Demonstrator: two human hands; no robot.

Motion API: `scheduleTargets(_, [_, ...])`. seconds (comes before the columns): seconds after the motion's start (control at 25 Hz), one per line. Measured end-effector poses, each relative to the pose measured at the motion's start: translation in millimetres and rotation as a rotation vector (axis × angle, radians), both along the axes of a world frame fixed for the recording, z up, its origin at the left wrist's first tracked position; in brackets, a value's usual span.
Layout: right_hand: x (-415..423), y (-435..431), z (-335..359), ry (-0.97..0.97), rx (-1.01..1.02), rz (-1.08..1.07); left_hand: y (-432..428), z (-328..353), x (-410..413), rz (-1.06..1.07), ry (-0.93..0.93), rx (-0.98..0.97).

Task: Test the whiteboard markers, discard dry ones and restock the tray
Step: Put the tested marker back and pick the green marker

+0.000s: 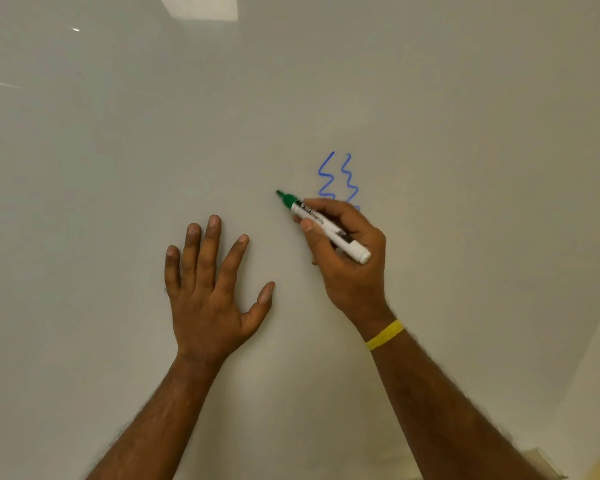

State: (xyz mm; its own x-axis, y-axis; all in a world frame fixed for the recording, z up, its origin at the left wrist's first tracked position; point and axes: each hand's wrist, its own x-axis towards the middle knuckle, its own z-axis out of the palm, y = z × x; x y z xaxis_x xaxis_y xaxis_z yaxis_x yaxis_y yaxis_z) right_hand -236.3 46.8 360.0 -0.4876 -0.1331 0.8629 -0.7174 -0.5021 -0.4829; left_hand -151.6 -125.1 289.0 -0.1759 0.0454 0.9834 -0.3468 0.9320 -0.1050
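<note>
Roughly early on: green marker up for its test stroke

Head view. Right hand (347,261) grips an uncapped green marker (326,226) in a writing hold, thumb and fingers curled round the white barrel. Its tip points to the upper left and is at or just off the whiteboard (118,168); contact cannot be told. No green ink shows on the board. Left hand (208,292) lies flat on the board at lower centre, fingers straight and spread, holding nothing. Two blue squiggles (338,178) sit right of centre, just above the right hand, their lower ends hidden behind it.

Judgement: a blue marker looks tested and writing. The green test is not yet done. Throwing out dry ones and restocking are not shown and are likely left to do. The green marker's cap is not in view. Yellow wristband (385,335) on the right wrist.

Containers: no bin in view. A pale ledge (542,460) at the lower right corner may be the tray, cannot tell; contents hidden. Light reflection (201,6) at top centre.
</note>
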Motion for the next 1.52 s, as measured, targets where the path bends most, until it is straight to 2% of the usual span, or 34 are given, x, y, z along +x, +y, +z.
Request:
scheduleTargets(0.2, [-2.9,7.1,-31.6,-0.144,-0.035,-0.015,0.2,-1.4,-0.7,0.004,0.015,-0.006])
scheduleTargets(0.32, [-0.4,12.4,-51.6,-0.072,0.088,-0.040,0.6,-2.9,-1.7,0.007,0.019,-0.002])
scheduleTargets(0.48, [-1.6,19.3,-71.5,-0.153,0.044,-0.081,0.8,-6.4,-3.6,0.013,0.025,0.013])
scheduleTargets(0.68, [1.2,28.4,-103.4,-0.124,0.205,-0.111,3.5,-23.6,-3.6,0.020,-0.002,0.050])
scheduleTargets(0.96, [6.2,40.2,-137.5,-0.443,0.084,0.175,24.1,-76.2,4.7,-0.040,-0.117,0.163])
scheduleTargets(1.08, [5.4,51.8,-164.2,-0.558,0.112,0.271,37.1,-111.6,13.1,-0.111,-0.207,0.177])
scheduleTargets(1.24, [7.0,70.5,-213.9,-0.722,0.172,0.278,60.0,-178.6,32.2,-0.233,-0.318,0.228])
scheduleTargets(1.52, [14.4,98.3,-288.7,-0.962,0.325,0.201,74.0,-277.0,51.3,-0.254,-0.773,0.480])
